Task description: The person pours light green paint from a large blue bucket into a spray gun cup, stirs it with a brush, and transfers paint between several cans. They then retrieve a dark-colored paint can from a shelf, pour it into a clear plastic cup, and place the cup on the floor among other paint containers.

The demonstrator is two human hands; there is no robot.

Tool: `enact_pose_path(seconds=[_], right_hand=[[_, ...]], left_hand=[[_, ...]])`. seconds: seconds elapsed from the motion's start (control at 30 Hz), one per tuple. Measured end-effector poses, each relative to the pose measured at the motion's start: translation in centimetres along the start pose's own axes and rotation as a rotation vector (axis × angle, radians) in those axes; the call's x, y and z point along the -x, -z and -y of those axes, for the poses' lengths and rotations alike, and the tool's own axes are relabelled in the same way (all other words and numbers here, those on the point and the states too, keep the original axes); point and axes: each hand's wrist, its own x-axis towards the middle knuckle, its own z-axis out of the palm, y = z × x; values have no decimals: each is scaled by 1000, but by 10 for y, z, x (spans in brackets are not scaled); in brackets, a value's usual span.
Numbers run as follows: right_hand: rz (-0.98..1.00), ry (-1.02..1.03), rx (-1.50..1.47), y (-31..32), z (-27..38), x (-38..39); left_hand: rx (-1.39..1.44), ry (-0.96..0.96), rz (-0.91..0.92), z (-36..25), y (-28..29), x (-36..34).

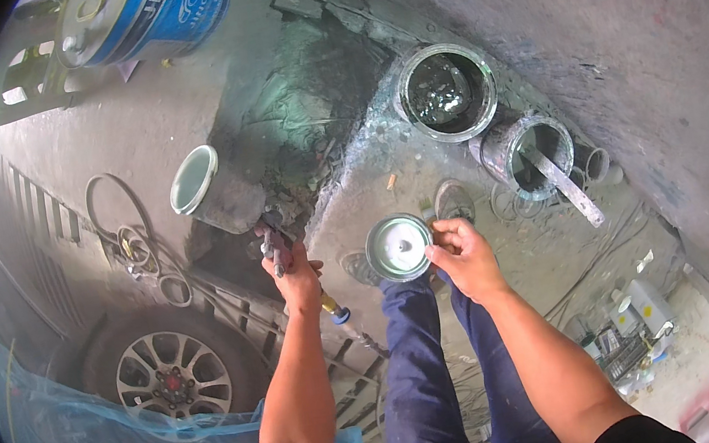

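Note:
My left hand (295, 282) grips a spray gun (277, 245) by its handle, fingers closed round it; a hose with a brass-coloured fitting (331, 304) hangs below. The gun carries a grey, open-topped cup (222, 205), tilted, with a pale interior. My right hand (457, 256) holds a round metal lid (382, 249) by its edge, thumb over the rim, its pale underside with a central knob facing up. Above it stand an open can (406, 99) of dark glossy liquid and a smaller can (498, 160) with a stained stick (572, 192) across it.
A blue-and-white drum (154, 12) stands at top left. A wheel (171, 380) and blue plastic sheeting (52, 418) lie left. Coiled hose (119, 226), grating (230, 311) and broken concrete edges (321, 69) surround my feet. A wall (623, 40) borders the right; small clutter (647, 314) sits lower right.

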Motion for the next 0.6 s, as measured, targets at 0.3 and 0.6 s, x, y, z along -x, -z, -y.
enact_pose_path(seconds=[0.3,0.6], right_hand=[[-23,99,-4,-13,25,-20],[59,268,-37,-57,83,-36]], left_hand=[[-86,-224,101,8,47,45],[180,-155,369,23,101,87]])
